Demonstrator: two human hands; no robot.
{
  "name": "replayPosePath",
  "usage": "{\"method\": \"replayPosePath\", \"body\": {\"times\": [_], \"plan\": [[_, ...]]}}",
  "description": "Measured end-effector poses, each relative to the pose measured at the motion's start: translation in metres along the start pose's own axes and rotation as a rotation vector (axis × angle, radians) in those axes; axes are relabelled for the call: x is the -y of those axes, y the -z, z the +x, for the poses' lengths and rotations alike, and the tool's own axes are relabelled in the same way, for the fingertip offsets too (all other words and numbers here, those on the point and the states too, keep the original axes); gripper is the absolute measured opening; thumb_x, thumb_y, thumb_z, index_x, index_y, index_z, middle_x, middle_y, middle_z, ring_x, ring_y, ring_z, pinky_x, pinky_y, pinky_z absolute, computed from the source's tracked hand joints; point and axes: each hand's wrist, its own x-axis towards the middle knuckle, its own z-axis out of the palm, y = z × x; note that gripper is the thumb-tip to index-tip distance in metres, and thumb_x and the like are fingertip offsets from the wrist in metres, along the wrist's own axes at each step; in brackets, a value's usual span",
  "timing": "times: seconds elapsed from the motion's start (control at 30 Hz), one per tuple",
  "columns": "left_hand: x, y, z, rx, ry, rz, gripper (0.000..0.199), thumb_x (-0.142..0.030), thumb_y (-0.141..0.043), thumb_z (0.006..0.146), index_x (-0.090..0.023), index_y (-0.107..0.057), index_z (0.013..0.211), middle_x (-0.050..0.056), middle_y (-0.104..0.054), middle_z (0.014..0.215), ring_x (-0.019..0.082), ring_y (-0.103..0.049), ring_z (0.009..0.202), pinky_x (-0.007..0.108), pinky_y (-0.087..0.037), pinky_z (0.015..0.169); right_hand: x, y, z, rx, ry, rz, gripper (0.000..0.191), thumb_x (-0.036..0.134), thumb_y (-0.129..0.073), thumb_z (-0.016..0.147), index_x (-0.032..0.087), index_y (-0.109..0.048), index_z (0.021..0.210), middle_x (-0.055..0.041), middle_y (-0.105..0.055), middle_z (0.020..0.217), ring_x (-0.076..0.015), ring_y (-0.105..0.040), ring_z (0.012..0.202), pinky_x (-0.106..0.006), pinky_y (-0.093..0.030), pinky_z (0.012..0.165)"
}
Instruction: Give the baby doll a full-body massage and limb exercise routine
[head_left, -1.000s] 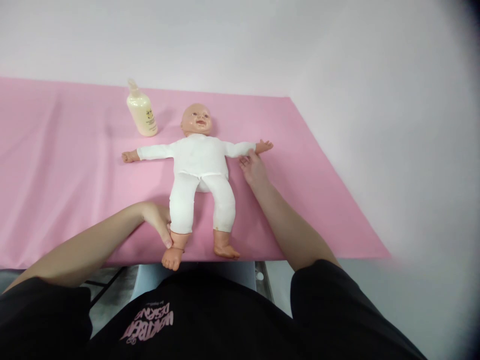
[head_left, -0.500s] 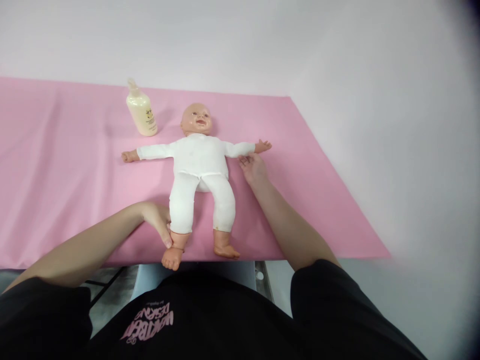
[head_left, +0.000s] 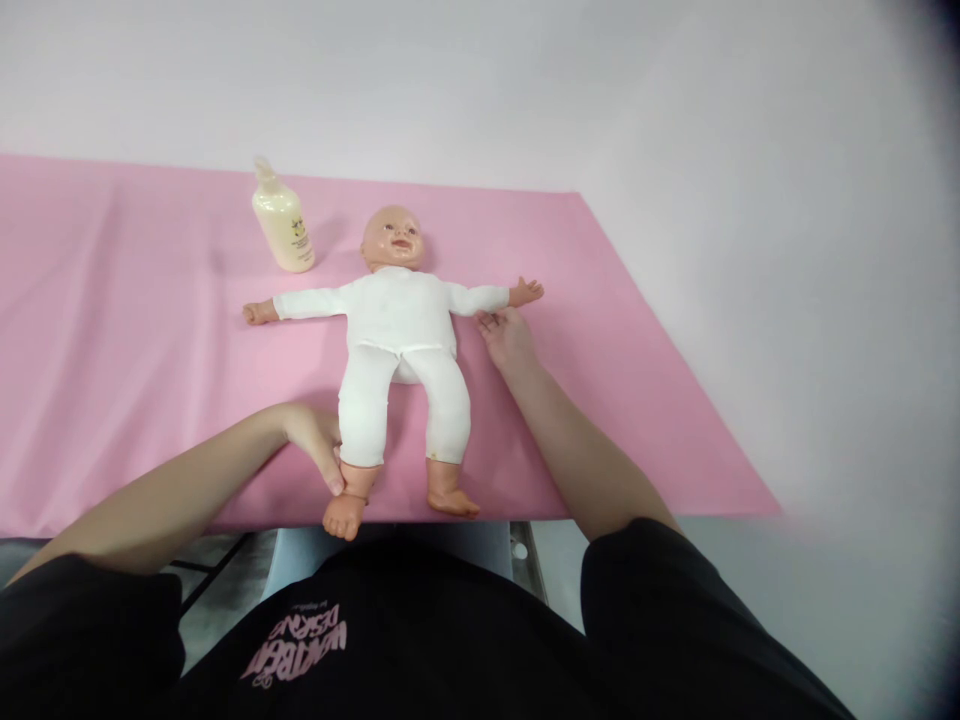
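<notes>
A baby doll (head_left: 401,315) with a white cloth body lies on its back, arms spread, its feet at the table's near edge. My left hand (head_left: 319,440) is wrapped round the doll's lower leg on the left, thumb on the ankle; its other fingers are hidden behind the leg. Below the doll's outstretched arm on the right, my right hand (head_left: 507,335) rests palm up with its fingers apart, the fingertips close against the underside of the white sleeve. Nothing shows in that palm.
A pale yellow pump bottle (head_left: 285,225) stands to the left of the doll's head. Pink cloth with soft folds covers the table (head_left: 142,330). Behind the table is a white wall (head_left: 450,90). A light-coloured seat (head_left: 300,555) shows below the near edge.
</notes>
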Motion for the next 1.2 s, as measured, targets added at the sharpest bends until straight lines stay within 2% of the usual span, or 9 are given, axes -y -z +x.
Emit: {"method": "replayPosePath", "body": {"times": [0.1, 0.3, 0.43, 0.67, 0.77, 0.9, 1.07, 1.2], "plan": [[0.000, 0.001, 0.001, 0.017, 0.015, -0.006, 0.049, -0.043, -0.094, 0.077, -0.013, -0.079, 0.113, 0.008, -0.082, 0.111, 0.025, -0.075, 0.106, 0.029, -0.062, 0.093, 0.003, -0.005, -0.004, -0.046, -0.027, 0.004, 0.021, 0.008, -0.053, 0.080, 0.026, -0.062, 0.087, 0.0031, -0.070, 0.080, -0.0134, -0.069, 0.073, -0.033, -0.068, 0.091], [0.002, 0.001, 0.000, 0.031, 0.049, -0.002, 0.048, -0.042, -0.093, 0.078, -0.013, -0.079, 0.113, 0.008, -0.082, 0.112, 0.026, -0.075, 0.108, 0.030, -0.061, 0.096, 0.005, -0.008, -0.008, -0.060, -0.039, 0.024, 0.021, 0.007, -0.051, 0.082, 0.025, -0.061, 0.083, 0.0034, -0.069, 0.076, -0.0118, -0.068, 0.069, -0.028, -0.066, 0.086], [0.006, 0.003, 0.000, 0.037, 0.050, 0.021, 0.049, -0.044, -0.092, 0.080, -0.014, -0.078, 0.117, 0.007, -0.081, 0.117, 0.025, -0.074, 0.113, 0.030, -0.060, 0.098, 0.005, -0.008, -0.009, -0.051, -0.027, 0.024, 0.023, 0.006, -0.050, 0.083, 0.025, -0.062, 0.085, 0.0038, -0.069, 0.077, -0.0105, -0.069, 0.068, -0.025, -0.066, 0.082], [0.013, 0.006, -0.001, -0.006, 0.040, 0.052, 0.051, -0.044, -0.095, 0.076, -0.016, -0.079, 0.115, 0.010, -0.082, 0.116, 0.026, -0.077, 0.109, 0.031, -0.064, 0.094, 0.005, -0.008, -0.009, -0.031, -0.019, 0.021, 0.022, 0.006, -0.054, 0.082, 0.025, -0.064, 0.086, 0.0038, -0.071, 0.079, -0.0109, -0.069, 0.070, -0.024, -0.066, 0.078], [0.015, 0.008, 0.000, 0.015, 0.017, 0.067, 0.052, -0.046, -0.093, 0.078, -0.015, -0.079, 0.117, 0.011, -0.082, 0.118, 0.026, -0.077, 0.111, 0.031, -0.064, 0.095, 0.005, -0.008, -0.010, -0.021, -0.013, 0.027, 0.022, 0.006, -0.056, 0.081, 0.024, -0.065, 0.089, 0.0045, -0.070, 0.078, -0.0102, -0.069, 0.069, -0.022, -0.064, 0.074], [0.012, 0.007, 0.000, 0.009, 0.000, 0.069, 0.051, -0.046, -0.094, 0.078, -0.015, -0.080, 0.116, 0.011, -0.082, 0.116, 0.027, -0.078, 0.109, 0.032, -0.065, 0.093, 0.005, -0.008, -0.010, -0.016, -0.011, 0.034, 0.025, 0.004, -0.056, 0.078, 0.023, -0.065, 0.092, 0.0047, -0.072, 0.078, -0.0098, -0.069, 0.069, -0.021, -0.063, 0.074], [0.003, 0.001, -0.003, -0.021, 0.000, 0.040, 0.059, -0.055, -0.091, 0.079, -0.011, -0.079, 0.117, 0.014, -0.082, 0.117, 0.030, -0.078, 0.110, 0.035, -0.066, 0.093, 0.004, -0.007, -0.008, -0.018, -0.008, 0.010, 0.024, 0.006, -0.058, 0.078, 0.024, -0.064, 0.093, 0.0052, -0.072, 0.079, -0.0104, -0.069, 0.070, -0.023, -0.064, 0.078], [0.000, 0.000, -0.003, -0.015, 0.004, 0.044, 0.054, -0.048, -0.091, 0.080, -0.010, -0.079, 0.117, 0.014, -0.082, 0.117, 0.030, -0.078, 0.110, 0.036, -0.065, 0.094, 0.004, -0.008, -0.009, -0.030, -0.006, 0.009, 0.024, 0.005, -0.057, 0.079, 0.024, -0.063, 0.093, 0.0050, -0.071, 0.078, -0.0105, -0.069, 0.070, -0.023, -0.063, 0.077]]}}
